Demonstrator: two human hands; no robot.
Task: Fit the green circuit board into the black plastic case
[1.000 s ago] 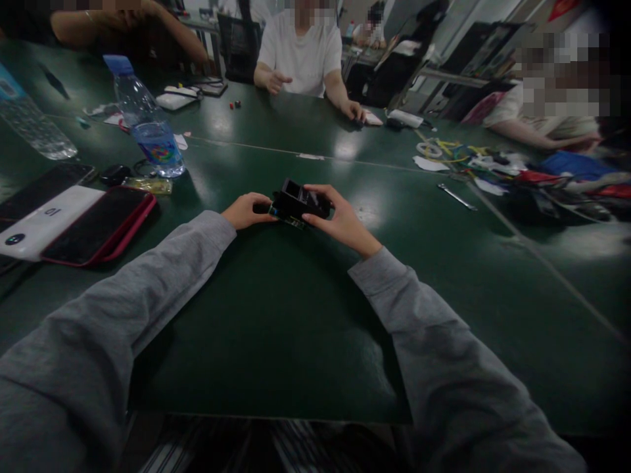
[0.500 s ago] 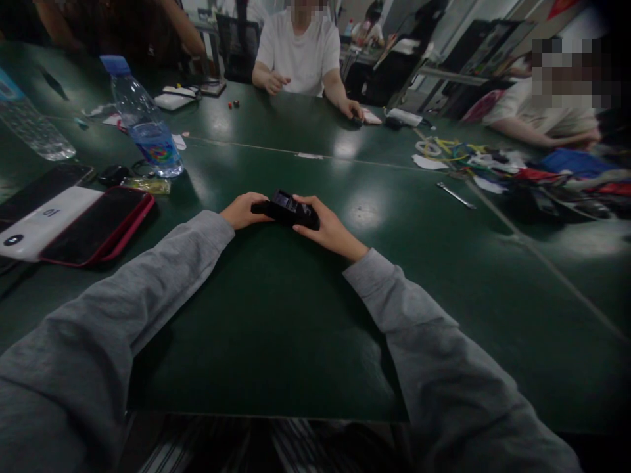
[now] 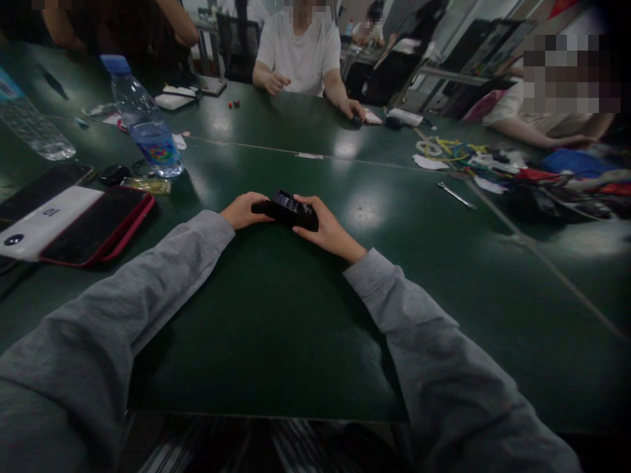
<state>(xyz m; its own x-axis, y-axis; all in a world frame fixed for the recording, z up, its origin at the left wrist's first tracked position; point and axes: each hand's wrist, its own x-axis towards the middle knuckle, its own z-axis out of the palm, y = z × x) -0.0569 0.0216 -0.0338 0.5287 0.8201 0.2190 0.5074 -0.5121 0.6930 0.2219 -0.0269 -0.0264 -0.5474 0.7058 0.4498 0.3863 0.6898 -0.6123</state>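
Observation:
A small black device with a little screen-like recess (image 3: 290, 209) is held between my two hands above the green table (image 3: 266, 315). My left hand (image 3: 244, 210) grips its narrower left end, fingers closed around it. Wrapped about the thicker right end is my right hand (image 3: 329, 226), with the thumb on the near side and fingers along the far side. The device's exact kind cannot be made out, and its underside is hidden.
To the left lie phones, one red-edged (image 3: 101, 226), and a white slab (image 3: 49, 220); two water bottles (image 3: 148, 131) stand behind them. At right are a wrench (image 3: 456, 196) and a heap of cables (image 3: 517, 167). A person in a white shirt (image 3: 300, 49) sits opposite.
My right hand and the right end of the device have shifted very slightly. My left hand stays where it was, and both hands keep their hold.

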